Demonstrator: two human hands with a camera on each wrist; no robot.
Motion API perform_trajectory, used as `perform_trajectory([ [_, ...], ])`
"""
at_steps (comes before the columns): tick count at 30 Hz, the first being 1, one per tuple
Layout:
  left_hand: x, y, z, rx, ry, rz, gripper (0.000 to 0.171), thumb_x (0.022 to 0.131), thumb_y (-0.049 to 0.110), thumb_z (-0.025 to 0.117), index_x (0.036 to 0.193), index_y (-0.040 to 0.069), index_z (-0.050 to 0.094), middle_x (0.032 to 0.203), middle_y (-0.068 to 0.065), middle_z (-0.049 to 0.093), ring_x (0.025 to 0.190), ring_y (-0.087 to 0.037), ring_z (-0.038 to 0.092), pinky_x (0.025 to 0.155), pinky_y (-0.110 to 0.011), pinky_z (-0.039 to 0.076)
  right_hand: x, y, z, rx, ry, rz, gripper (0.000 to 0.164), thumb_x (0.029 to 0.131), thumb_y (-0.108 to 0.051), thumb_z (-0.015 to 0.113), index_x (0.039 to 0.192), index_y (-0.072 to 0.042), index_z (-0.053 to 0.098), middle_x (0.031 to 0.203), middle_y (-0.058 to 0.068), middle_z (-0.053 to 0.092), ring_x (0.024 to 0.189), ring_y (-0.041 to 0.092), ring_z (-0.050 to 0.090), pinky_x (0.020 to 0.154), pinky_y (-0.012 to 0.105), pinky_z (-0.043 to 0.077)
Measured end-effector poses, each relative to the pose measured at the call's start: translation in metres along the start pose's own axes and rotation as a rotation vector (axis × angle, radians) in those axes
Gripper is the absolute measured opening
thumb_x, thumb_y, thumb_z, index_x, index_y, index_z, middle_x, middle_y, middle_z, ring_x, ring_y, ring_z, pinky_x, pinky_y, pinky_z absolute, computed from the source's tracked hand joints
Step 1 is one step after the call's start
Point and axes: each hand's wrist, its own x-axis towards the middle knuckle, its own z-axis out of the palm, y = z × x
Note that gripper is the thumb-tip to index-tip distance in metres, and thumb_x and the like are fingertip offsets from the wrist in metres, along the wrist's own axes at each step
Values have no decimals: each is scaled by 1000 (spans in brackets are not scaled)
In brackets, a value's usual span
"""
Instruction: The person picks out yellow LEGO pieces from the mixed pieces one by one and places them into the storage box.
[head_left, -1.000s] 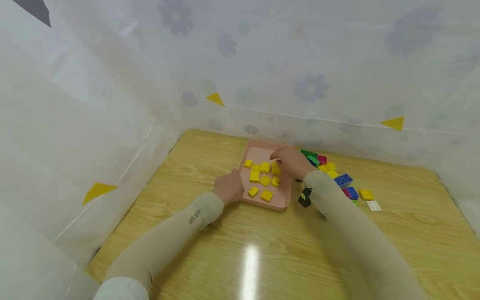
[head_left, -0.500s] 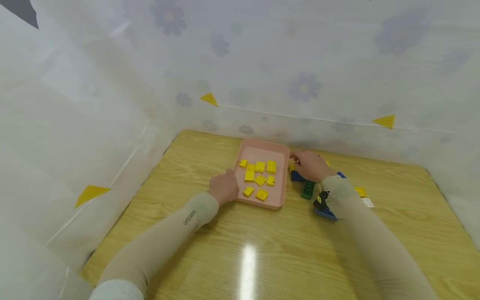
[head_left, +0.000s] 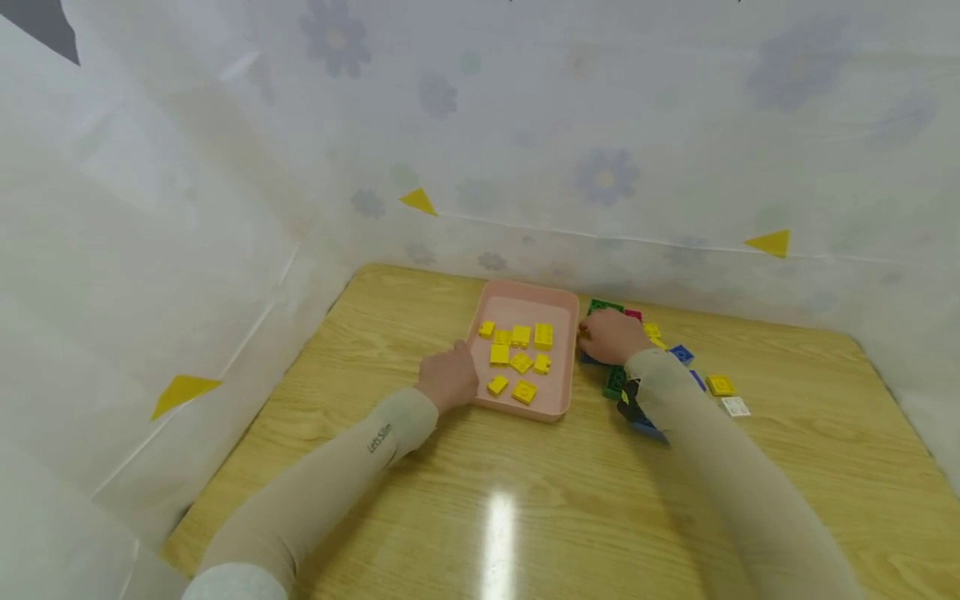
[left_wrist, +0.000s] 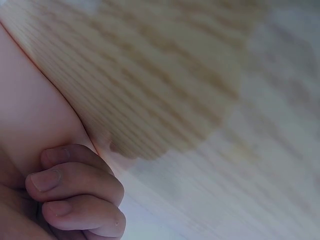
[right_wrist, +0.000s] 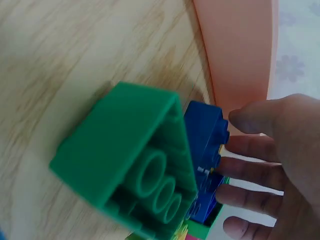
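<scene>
A pink tray point(head_left: 564, 367) holds several yellow bricks point(head_left: 543, 336). My left hand point(head_left: 448, 377) is at the tray's left edge; in the left wrist view its fingers point(left_wrist: 82, 185) curl in against the pink wall. Just outside the opposite edge, my right hand point(head_left: 611, 335) reaches down among loose toy bricks. Seen from the right wrist, its fingers are spread and loosely bent, fingertips right at a dark blue brick point(right_wrist: 202, 132), with nothing gripped in sight. A green brick point(right_wrist: 120, 140) lies closer to that camera, its hollow underside showing.
More loose bricks lie right of the tray: a dark green one point(head_left: 602, 307) at the back, a blue one point(head_left: 681, 355), a yellow square point(head_left: 721, 385) and a white plate point(head_left: 736, 406). Floral sheeting point(head_left: 540, 167) walls the wooden table point(head_left: 420, 517) behind and at left.
My right hand has left the tray, where a yellow brick now lies at the upper right, and gone down to the loose bricks. My left hand keeps its place at the tray edge.
</scene>
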Motion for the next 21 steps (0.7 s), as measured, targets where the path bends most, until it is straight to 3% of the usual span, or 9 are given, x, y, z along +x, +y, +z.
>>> perform_trajectory([
  [5,0,1,0,-16,-3,0,36,100,29,51,122,1,47,75,-8,60,60,-19,58,54,-34,48,3,-5,0,-10,-38,38,18,95,-25,63,88,-11,70,84,6,69,74,23,62,68,45,54],
  [15,1,8,-1,-6,-1,9,37,101,30,50,122,1,48,77,-8,61,60,-20,57,55,-34,48,-5,0,-2,-5,3,65,16,96,-18,62,103,-8,73,93,7,73,79,23,64,73,47,56],
  [21,1,6,-2,-5,6,19,35,101,30,49,122,1,48,77,-8,60,61,-20,57,54,-34,48,-16,0,-15,-20,41,16,15,94,-17,65,102,-7,73,89,8,71,77,22,64,70,45,55],
])
